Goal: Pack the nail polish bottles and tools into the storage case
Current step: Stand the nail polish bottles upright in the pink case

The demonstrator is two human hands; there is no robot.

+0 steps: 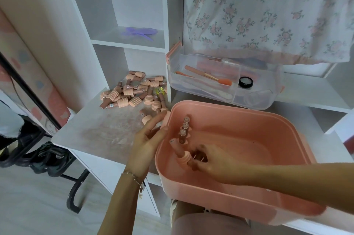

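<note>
While the right hand (pixel 212 164) is reaching into the pink case (pixel 268 119) at lower centre of the frame, its fingers are curling round the ribbed cap end of a bottle (pixel 179 151). That bottle is lying tilted, with its long axis running from the cap at the fingers up and left toward the case's left wall. Just above it in the frame, three bottles (pixel 184 127) are standing in a row against that wall, so the held one looks meant to be stood next in line on the near side.

The left hand (pixel 148 137) is hovering at the case's left rim, fingers loosely spread and holding nothing that I can see; one loose bottle (pixel 146 118) is lying just beyond its fingertips on the table (pixel 107 129). The pile (pixel 134 91) is lying further up and left, nearer the left hand than the right. The tools are sitting in the clear tray (pixel 220 81) above the case.
</note>
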